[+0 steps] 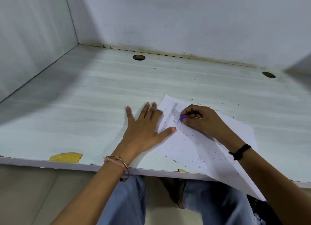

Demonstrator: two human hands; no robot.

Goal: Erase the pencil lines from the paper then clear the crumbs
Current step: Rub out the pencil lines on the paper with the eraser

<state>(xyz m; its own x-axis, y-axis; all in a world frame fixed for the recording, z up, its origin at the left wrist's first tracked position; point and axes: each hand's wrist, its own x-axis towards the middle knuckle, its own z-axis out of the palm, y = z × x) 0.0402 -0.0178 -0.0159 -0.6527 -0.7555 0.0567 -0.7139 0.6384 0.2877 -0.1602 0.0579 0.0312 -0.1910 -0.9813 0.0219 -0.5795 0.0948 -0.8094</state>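
The thin white paper sheet [202,145] is likely flimsy: the left hand [144,129], fingers spread flat, pins its nine-o'clock edge; the right hand [202,122] pinches a small purple eraser [182,118].

- The left hand [143,129] has short, trimmed fingernails
- Its wrist wears a thin copper-coloured metal bangle [127,170] of round wire, with a small knob at the end that hangs on the near side of the wrist
- A pale pink thread band [114,162] lies on the same wrist, just beside the bangle and touching it
- The wrist of the right hand [200,120] carries a black braided cord band [239,151], thick and rough, with a knotted lump on its near side
- Both forearms are bare down to the near edge of the view
- The legs wear loose, light blue washed denim jeans [127,203], with paler faded patches on the right leg
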